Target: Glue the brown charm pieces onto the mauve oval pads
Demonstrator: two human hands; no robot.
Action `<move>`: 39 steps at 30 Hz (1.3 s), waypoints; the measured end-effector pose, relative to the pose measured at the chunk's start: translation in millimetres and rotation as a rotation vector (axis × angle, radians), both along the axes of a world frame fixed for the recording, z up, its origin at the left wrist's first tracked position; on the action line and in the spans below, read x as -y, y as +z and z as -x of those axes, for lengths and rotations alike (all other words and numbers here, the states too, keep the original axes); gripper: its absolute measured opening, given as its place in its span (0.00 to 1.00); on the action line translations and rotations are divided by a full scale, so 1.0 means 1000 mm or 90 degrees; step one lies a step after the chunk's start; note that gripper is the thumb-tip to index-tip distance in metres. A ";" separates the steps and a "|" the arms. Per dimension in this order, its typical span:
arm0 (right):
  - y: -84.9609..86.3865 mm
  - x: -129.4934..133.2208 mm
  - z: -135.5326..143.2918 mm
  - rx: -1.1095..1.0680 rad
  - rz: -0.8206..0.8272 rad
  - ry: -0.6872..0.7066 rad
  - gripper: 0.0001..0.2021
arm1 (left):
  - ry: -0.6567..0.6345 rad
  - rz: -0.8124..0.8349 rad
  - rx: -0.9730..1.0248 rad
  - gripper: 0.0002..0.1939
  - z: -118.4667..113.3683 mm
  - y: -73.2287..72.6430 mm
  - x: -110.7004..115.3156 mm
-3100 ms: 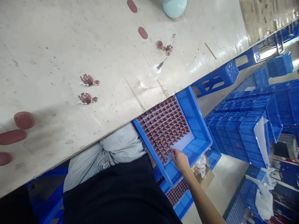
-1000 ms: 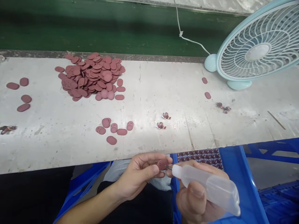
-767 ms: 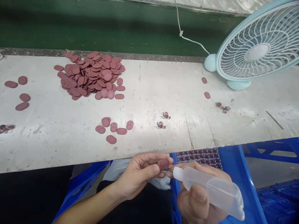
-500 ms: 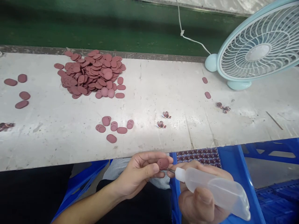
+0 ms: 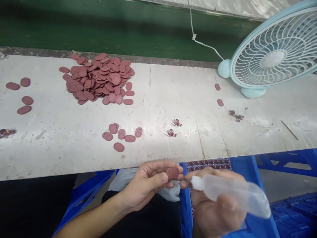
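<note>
Between its thumb and fingers, my left hand pinches a reddish-brown oval disc with small dark marks on its face. My right hand is wrapped round a translucent squeeze bottle with a white cap and a thin metal nozzle. The nozzle points left, its end close to the disc's lower edge; whether they touch I cannot tell. Motion blurs the right hand and the bottle. Past the hands, several similar discs lie on the pale worktable.
A large heap of discs sits at the back left. Small dark printed figures lie mid-table. The light-blue fan stands at the right, its white cable running back. Blue crates hold rows of figures below the table edge.
My right hand and the bottle have shifted slightly right, drawing the nozzle back from the disc's face toward its edge. The disc has tilted a little in my left hand.
</note>
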State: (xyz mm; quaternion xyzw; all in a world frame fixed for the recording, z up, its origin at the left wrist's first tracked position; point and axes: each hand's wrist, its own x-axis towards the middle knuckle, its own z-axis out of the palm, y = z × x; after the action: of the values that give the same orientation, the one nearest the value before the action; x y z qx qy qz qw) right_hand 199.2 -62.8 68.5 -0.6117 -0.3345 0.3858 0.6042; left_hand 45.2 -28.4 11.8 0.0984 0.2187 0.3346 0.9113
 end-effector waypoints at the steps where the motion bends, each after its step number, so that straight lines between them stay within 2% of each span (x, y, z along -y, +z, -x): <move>1: 0.001 -0.007 -0.005 -0.055 -0.018 -0.013 0.13 | 0.005 0.001 0.000 0.12 0.000 0.000 0.000; 4: -0.007 -0.033 -0.033 -0.353 -0.006 0.010 0.14 | 0.013 0.004 -0.009 0.12 0.002 0.001 -0.001; 8: -0.039 -0.068 -0.084 -0.939 -0.049 0.162 0.13 | 0.027 0.005 -0.012 0.12 0.006 0.001 -0.001; 9: -0.045 -0.074 -0.093 -1.046 -0.055 0.200 0.13 | 0.033 0.005 -0.014 0.12 0.007 0.001 -0.001; 11: -0.050 -0.079 -0.099 -1.124 -0.055 0.256 0.15 | 0.045 0.007 -0.019 0.11 0.010 0.000 -0.002; 13: -0.045 -0.076 -0.090 -1.002 -0.105 0.256 0.17 | 0.060 0.012 -0.027 0.11 0.014 0.000 -0.004; 15: -0.034 -0.066 -0.071 -0.659 -0.110 0.216 0.18 | 0.073 0.017 -0.038 0.11 0.017 -0.002 -0.005; 18: -0.022 -0.054 -0.038 -0.116 -0.006 0.154 0.13 | 0.083 0.019 -0.048 0.12 0.022 -0.004 -0.008; 20: -0.022 -0.056 -0.022 0.203 0.076 0.159 0.08 | 0.088 0.020 -0.046 0.12 0.024 -0.005 -0.009; 23: -0.033 -0.073 -0.008 0.609 0.140 0.192 0.13 | 0.095 0.031 -0.050 0.11 0.027 -0.005 -0.009; 25: -0.041 -0.085 -0.006 0.720 0.138 0.223 0.14 | 0.100 0.039 -0.055 0.11 0.029 -0.004 -0.009; 27: -0.044 -0.092 -0.006 0.761 0.119 0.261 0.14 | 0.102 0.045 -0.061 0.11 0.031 -0.004 -0.009; 32: -0.037 -0.092 -0.010 0.719 0.079 0.377 0.12 | 0.112 0.055 -0.080 0.11 0.036 -0.006 -0.010; 37: -0.035 -0.090 -0.007 0.809 0.139 0.250 0.14 | 0.119 0.050 -0.085 0.12 0.038 -0.008 -0.010; 39: -0.035 -0.090 -0.005 0.829 0.176 0.249 0.12 | 0.119 0.049 -0.086 0.12 0.038 -0.008 -0.010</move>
State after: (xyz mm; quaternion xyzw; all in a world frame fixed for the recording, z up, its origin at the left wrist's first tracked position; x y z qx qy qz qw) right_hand 204.1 26.9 33.3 -0.7182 -0.6811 0.0813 0.1166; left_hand 7.4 -18.8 3.6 0.0651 0.3007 0.4021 0.8624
